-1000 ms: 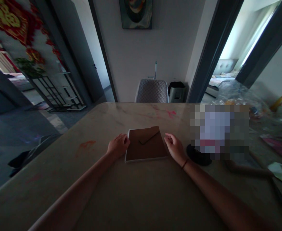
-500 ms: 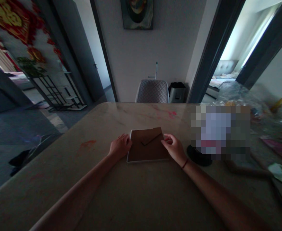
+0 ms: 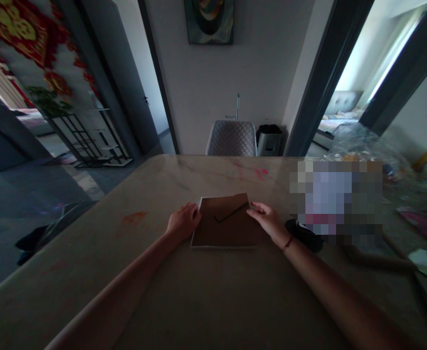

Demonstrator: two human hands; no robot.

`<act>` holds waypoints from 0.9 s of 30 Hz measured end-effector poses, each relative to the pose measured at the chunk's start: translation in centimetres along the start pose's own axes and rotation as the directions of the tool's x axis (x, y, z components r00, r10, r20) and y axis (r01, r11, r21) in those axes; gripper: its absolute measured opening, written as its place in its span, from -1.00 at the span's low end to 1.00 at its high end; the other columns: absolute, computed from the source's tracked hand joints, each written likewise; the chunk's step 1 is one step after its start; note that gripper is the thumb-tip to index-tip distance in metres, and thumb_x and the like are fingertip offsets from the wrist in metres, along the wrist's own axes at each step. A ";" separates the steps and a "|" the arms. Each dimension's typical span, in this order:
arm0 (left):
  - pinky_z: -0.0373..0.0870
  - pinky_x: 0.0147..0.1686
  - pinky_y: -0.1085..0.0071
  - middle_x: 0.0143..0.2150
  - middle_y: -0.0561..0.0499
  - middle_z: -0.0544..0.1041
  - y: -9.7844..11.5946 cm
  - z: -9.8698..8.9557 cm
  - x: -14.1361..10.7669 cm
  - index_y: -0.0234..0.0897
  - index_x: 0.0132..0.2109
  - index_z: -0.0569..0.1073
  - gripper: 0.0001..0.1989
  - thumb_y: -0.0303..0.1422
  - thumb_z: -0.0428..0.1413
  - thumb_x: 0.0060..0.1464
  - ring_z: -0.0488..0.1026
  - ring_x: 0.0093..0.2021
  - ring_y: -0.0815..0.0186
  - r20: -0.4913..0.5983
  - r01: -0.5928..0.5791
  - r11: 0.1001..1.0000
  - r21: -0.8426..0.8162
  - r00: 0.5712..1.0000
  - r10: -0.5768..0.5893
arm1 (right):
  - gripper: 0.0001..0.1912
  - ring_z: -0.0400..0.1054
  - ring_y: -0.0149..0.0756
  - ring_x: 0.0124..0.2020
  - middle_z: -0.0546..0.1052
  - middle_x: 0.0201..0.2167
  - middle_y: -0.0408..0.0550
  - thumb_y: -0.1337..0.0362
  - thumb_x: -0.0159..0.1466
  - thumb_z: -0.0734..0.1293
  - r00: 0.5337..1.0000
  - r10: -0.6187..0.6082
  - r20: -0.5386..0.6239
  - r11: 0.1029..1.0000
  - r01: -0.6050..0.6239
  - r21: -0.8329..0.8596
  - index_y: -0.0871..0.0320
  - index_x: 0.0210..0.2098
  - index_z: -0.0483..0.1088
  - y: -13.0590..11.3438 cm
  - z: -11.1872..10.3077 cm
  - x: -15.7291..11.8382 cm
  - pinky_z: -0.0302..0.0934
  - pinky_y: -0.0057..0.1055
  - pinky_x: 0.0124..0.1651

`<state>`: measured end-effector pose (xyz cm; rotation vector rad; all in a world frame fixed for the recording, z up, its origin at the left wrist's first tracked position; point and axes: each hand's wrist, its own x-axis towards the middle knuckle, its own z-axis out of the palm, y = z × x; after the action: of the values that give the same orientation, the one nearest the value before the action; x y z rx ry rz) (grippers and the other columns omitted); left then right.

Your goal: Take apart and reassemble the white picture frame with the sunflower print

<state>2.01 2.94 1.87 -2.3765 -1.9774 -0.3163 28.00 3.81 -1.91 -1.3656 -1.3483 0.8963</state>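
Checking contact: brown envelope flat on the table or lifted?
Flat: the brown envelope lies on the tabletop, left hand and right hand touching only its edges.

Marble tabletop (image 3: 235, 291); red smear (image 3: 135, 218) on it; flat brown envelope-like packet (image 3: 224, 228) mid-table; black rounded object (image 3: 304, 236) right of it.

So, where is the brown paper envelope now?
In the head view, the brown paper envelope lies on the pale marble tabletop, between the left hand and right hand.

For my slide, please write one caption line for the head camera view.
Head view: left hand and right hand touch opposite edges of a flat brown envelope on a marble-look tabletop.
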 end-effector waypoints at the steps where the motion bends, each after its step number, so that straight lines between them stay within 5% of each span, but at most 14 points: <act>1: 0.22 -0.30 0.41 -0.27 -0.02 0.41 0.0 0.0 0.0 -0.24 -0.34 0.31 -0.82 -0.34 -0.16 0.12 0.36 -0.26 0.29 0.003 -0.003 1.000 -0.002 1.000 0.003 | -0.49 0.35 -0.30 -0.49 0.46 -0.56 -0.11 0.09 -0.04 0.36 1.000 -0.005 0.001 1.000 0.005 0.008 0.27 -0.15 0.39 0.0 0.0 -0.1 0.19 -0.40 -0.43; 12: 0.21 -0.35 0.44 -0.22 0.00 0.43 0.0 -0.1 0.3 -0.21 -0.30 0.35 -0.78 -0.28 -0.15 0.13 0.38 -0.29 0.31 0.028 0.076 0.997 -0.017 0.997 -0.075 | -0.37 0.41 -0.23 -0.40 0.50 -0.51 -0.08 0.08 -0.07 0.38 0.999 0.049 -0.017 0.993 -0.047 0.108 0.26 -0.05 0.32 0.6 -0.4 0.3 0.25 -0.32 -0.30; 18: 0.21 -0.41 0.46 -0.17 -0.03 0.45 -2.4 -0.4 1.0 -0.23 -0.29 0.37 -0.75 -0.25 -0.15 0.12 0.40 -0.32 0.31 0.000 0.182 0.983 -0.023 0.983 -0.182 | -0.43 0.41 -0.21 -0.39 0.50 -0.49 -0.06 0.11 -0.09 0.37 0.985 0.138 -0.103 0.963 -0.109 0.247 0.28 -0.13 0.36 1.1 -1.2 0.8 0.26 -0.31 -0.32; 27: 0.25 -0.39 0.50 -0.13 -0.02 0.52 -3.7 -0.5 1.5 -0.19 -0.06 0.42 -0.66 -0.22 -0.08 0.07 0.46 -0.23 0.27 0.016 0.284 0.946 -0.156 0.958 -0.285 | -0.45 0.37 -0.27 -0.46 0.45 -0.48 -0.11 0.18 -0.10 0.37 0.993 0.072 -0.089 0.986 -0.058 0.156 0.19 -0.10 0.32 1.0 -0.7 0.3 0.25 -0.38 -0.47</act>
<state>-1.41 5.06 2.28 -2.1625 -2.3777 -0.5058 29.00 4.08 -2.64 -1.3227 -1.1450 0.9468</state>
